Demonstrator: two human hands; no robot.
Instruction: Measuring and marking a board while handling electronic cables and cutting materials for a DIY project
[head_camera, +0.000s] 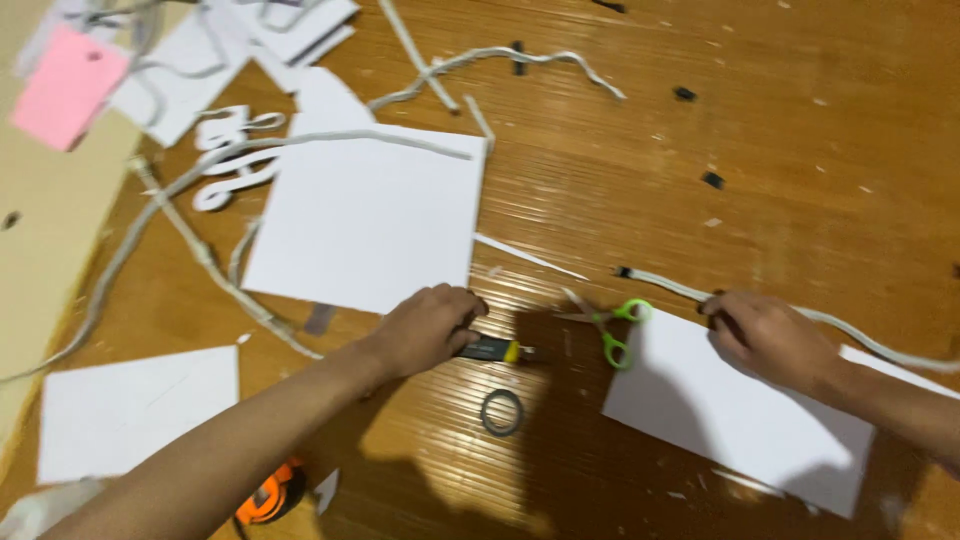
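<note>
My left hand (428, 326) rests on the wooden floor, closed around the dark handle of a utility knife (495, 350) with a yellow slider, just below a large white foam sheet (370, 215). My right hand (768, 337) presses on the top edge of another white sheet (735, 415) and pinches a long white strip (870, 342) that runs off to the right. Green-handled scissors (612, 330) lie between the two hands, at the left corner of that sheet.
A grey tape ring (502, 411) lies below the knife. An orange tape measure (270, 495) sits under my left forearm. A third white sheet (135, 410) lies at the left, a pink card (65, 85) and white offcuts at the top left. Long white strips (480, 62) trail over the floor.
</note>
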